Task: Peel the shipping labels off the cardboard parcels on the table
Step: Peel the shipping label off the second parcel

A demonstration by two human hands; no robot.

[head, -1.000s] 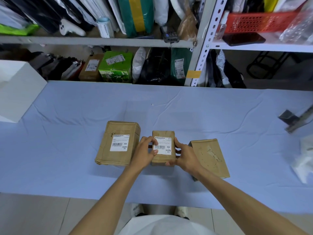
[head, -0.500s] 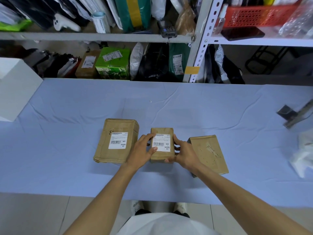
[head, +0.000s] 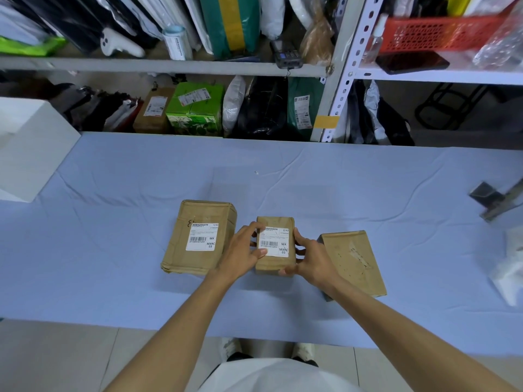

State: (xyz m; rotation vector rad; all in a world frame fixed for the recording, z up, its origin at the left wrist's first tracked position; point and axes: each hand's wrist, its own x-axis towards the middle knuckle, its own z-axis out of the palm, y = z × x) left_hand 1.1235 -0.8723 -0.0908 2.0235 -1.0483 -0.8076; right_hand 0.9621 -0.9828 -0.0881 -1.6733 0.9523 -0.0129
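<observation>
Three brown cardboard parcels lie on the blue-covered table (head: 113,250). The small middle parcel (head: 276,223) carries a white shipping label (head: 276,242). My left hand (head: 243,251) grips its left side, thumb lying on the label's lower left corner and a finger at the label's upper left corner. My right hand (head: 310,257) grips its right side. The large left parcel (head: 198,219) bears its own white label (head: 202,236). The right parcel (head: 353,261) shows no label, only torn paper marks on top.
A white box (head: 31,142) stands at the table's left edge. White crumpled material (head: 512,273) and a metal piece (head: 492,199) lie at the right edge. Shelves packed with parcels and bags rise behind the table's far edge.
Both hands stay on the middle parcel. My left thumb has slid onto the label's lower left corner. The view has shifted slightly.
</observation>
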